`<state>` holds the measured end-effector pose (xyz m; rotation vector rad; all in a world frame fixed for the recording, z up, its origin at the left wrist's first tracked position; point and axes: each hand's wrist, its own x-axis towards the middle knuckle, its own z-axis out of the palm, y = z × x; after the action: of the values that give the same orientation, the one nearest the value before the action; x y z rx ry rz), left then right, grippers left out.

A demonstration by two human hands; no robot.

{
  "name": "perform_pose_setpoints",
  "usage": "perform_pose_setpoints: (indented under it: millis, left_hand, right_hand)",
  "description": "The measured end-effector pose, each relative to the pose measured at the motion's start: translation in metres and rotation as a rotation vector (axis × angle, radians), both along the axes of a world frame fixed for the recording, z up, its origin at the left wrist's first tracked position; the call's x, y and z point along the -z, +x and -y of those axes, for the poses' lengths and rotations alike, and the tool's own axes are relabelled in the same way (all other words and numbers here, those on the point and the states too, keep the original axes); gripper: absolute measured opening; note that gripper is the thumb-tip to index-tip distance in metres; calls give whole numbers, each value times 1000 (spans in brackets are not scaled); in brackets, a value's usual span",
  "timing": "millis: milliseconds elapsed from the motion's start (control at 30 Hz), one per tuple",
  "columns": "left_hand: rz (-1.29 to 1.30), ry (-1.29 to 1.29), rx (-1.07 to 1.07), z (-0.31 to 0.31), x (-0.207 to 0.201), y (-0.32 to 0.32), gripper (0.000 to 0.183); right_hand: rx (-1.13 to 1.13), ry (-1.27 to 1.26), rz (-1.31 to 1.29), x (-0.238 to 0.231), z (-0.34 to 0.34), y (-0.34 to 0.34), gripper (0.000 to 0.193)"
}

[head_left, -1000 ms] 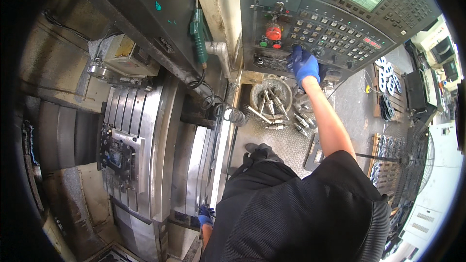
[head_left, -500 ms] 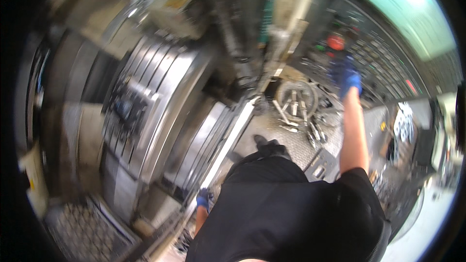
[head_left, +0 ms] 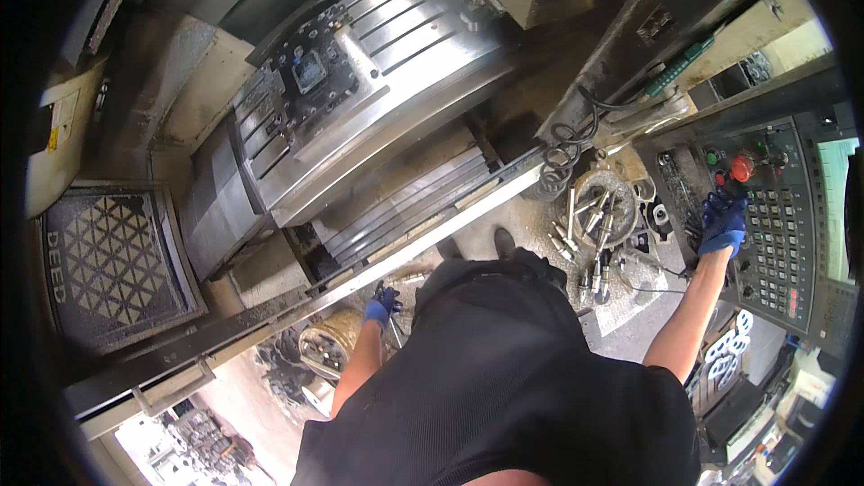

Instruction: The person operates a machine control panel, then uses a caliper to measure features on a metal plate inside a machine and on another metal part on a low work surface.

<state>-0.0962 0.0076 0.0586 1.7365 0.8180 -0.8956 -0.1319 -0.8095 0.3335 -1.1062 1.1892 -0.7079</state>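
My right hand (head_left: 724,225), in a blue glove, is stretched out to the grey control panel (head_left: 783,243). Its fingers lie on the left edge of the keypad, below a red round button (head_left: 741,166), and it holds nothing. Low beside my body, my left hand (head_left: 382,304), also in a blue glove, is curled at the long metal door rail (head_left: 432,238) of the machine. A thin metal piece shows just under it; whether the hand grips it is unclear. My black shirt hides both upper arms.
Inside the machine, a slotted steel table (head_left: 396,81) carries a small fixture (head_left: 310,72). A round tray (head_left: 601,207) of metal tool holders lies on the shelf left of the panel, with a coiled cable (head_left: 562,157) and a green-handled air gun (head_left: 679,67) above it. A grated floor mat (head_left: 108,261) lies at left.
My head has turned left, so the machine table now fills the upper middle and the panel sits at the right edge. My right hand stays on the panel and my left hand stays at the rail.
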Motion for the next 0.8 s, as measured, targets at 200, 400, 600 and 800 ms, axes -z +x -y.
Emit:
perform_pose_setpoints:
  millis: [200, 400, 600, 800]
  left_hand:
    - [-72, -13, -7, -35, 32, -27, 46]
    - [-40, 1, 8, -5, 19, -21, 44]
    - [37, -78, -43, -11, 26, -14, 44]
    - [37, -54, -47, 1, 15, -12, 41]
  right_hand:
    - [22, 26, 22, 14, 26, -2, 62]
    - [-43, -18, -40, -3, 24, -8, 49]
    - [54, -57, 4, -10, 9, 8, 43]
    - [-5, -6, -83, 0, 54, -17, 49]
